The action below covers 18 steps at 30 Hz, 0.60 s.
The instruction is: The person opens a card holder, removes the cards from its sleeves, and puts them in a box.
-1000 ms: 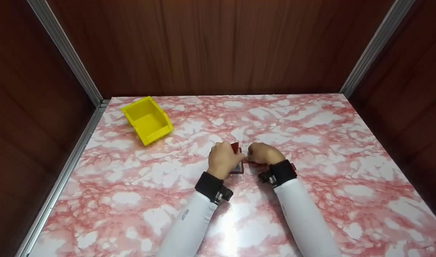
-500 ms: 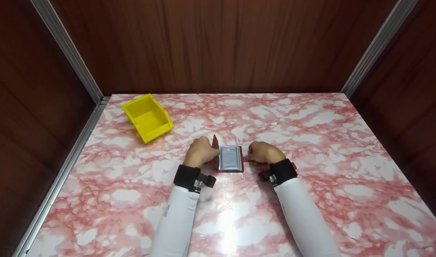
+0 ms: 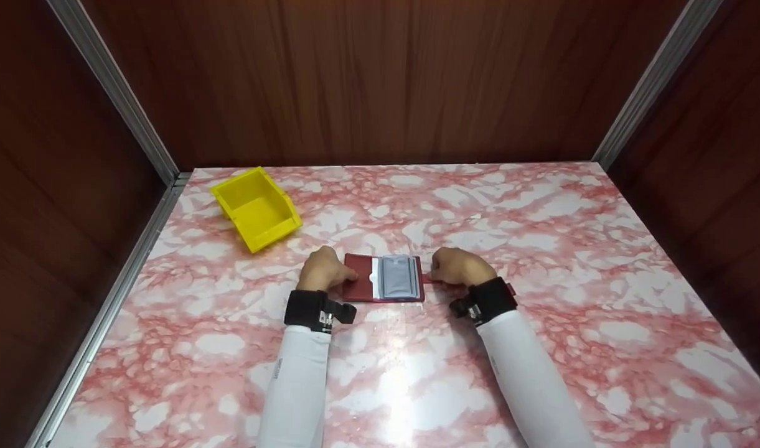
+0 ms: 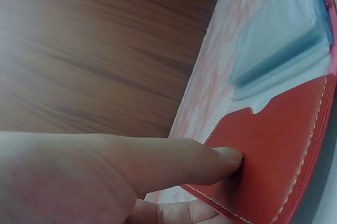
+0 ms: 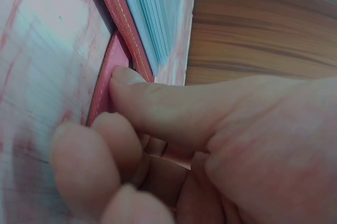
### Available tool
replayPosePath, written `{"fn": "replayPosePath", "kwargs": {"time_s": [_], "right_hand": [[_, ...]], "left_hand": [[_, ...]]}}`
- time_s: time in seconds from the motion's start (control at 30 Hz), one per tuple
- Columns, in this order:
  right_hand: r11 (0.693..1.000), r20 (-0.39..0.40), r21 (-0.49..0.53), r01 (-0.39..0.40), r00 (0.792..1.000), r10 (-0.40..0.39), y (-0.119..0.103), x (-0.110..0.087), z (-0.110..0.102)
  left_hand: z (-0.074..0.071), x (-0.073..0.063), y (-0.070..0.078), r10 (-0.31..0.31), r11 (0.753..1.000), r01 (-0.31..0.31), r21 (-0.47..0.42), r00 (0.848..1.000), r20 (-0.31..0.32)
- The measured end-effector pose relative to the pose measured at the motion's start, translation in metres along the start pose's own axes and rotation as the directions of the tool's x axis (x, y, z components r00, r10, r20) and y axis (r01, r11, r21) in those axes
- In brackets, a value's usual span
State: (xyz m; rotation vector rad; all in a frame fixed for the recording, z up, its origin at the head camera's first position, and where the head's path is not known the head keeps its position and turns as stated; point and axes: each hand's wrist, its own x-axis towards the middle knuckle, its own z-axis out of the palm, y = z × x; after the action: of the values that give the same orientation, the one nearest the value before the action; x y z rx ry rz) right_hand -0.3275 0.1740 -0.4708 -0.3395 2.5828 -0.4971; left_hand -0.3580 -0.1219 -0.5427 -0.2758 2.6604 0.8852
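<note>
Nearest the viewer, two forearms reach in over the table (image 3: pixel 604 261): left sleeve (image 3: pixel 292 386) and right sleeve (image 3: pixel 535 379), both white. Each wrist carries a black band, left band (image 3: pixel 305 308) and right band (image 3: pixel 495 300), with a small device attached.

Ahead of these, the wallet (image 3: pixel 383 280) lies spread flat near the middle of the table, between the hands and in contact with both. Left hand (image 3: pixel 322 270) pinches the outer part of the red cover (image 4: pixel 276 140), thumb on the inner face, fingers behind the edge. Right hand (image 3: pixel 462 266) grips the red tab (image 5: pixel 108 77) at the opposite side, thumb laid along it, fingers curled in.

Cover: pale stitching along the edge, small notch in the inner flap. A stack of clear pockets (image 3: pixel 399 277) rests on the right half of the wallet.

Farther off, toward the left back corner, a yellow bin (image 3: pixel 277 233) stands on the table, turned at an angle, well apart from the wallet. Behind everything: brown wood-grain wall (image 3: pixel 386 81).
</note>
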Motion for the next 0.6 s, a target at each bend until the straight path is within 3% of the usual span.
{"fn": "replayPosePath", "kwargs": {"time_s": [0.27,0.4,0.6], "right_hand": [[1.000,-0.004,0.002,-0.001,1.000,0.001,-0.0004,0.0007,-0.0006],[1.000,0.002,0.002,-0.002,1.000,0.002,-0.0002,0.0004,-0.0008],[1.000,0.004,0.012,-0.014,1.000,0.014,0.0005,-0.0001,0.0005]], "left_hand": [[0.0014,-0.0016,0.0009,-0.048,0.996,0.051,0.068,0.998,-0.039],[0.0015,-0.0014,-0.0001,-0.025,0.997,0.028,0.077,0.999,-0.042],[0.0064,0.0031,0.0015,-0.004,0.998,0.004,0.068,1.000,0.002]]}}
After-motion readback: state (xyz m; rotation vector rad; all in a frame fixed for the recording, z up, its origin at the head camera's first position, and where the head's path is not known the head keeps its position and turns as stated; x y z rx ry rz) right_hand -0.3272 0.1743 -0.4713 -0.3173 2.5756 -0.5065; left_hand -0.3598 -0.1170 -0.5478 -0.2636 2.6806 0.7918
